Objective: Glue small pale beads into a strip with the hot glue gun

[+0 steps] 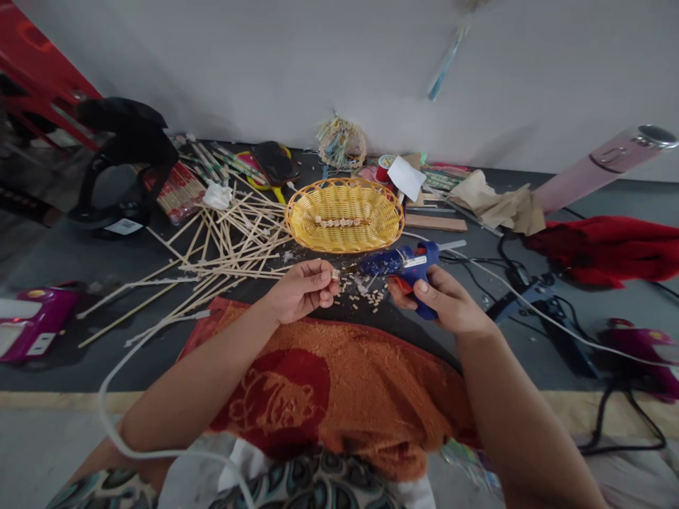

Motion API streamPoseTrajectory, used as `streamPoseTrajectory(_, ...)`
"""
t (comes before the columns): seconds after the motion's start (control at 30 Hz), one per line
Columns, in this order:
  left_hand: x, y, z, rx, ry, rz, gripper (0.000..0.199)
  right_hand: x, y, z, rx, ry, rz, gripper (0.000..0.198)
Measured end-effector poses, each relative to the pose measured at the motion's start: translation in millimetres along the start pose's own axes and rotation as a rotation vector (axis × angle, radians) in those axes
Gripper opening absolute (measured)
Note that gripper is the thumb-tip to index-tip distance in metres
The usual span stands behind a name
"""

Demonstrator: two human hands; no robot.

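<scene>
In the head view, my left hand (305, 293) is pinching a small pale piece (335, 274) and my right hand (443, 300) is grasping a blue glue gun (395, 261), its nozzle pointing toward that piece. One joined strip (342, 223) is lying in the yellow basket (344, 198), seemingly done; the pinched piece is looking barely begun, and loose bits (368, 302) are lying unjoined below the nozzle. Thin sticks (233, 240) are cluttering the dark table (132, 367), an orange cloth (382, 367) is draping its near edge, and a pale wall (238, 71) is standing behind.
</scene>
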State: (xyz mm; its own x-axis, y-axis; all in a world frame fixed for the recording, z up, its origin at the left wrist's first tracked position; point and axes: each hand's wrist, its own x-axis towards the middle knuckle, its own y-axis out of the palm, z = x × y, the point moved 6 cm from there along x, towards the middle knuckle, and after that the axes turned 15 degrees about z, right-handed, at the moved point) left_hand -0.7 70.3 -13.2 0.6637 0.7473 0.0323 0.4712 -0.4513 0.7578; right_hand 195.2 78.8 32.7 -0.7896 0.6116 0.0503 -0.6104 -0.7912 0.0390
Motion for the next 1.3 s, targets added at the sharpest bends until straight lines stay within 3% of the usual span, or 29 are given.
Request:
streamPoseTrajectory(0.47,-0.4,-0.2,0.1,0.012,0.003,0.023,0.012,0.7,1.5,0.4,-0.097,0.036,0.084,0.036)
streamPoseTrajectory(1.3,1.4,-5.4,-1.3,0.045,0.029,-0.070,0.014,-0.1,-1.7,-5.0,-0.076,0.059,0.051,0.034)
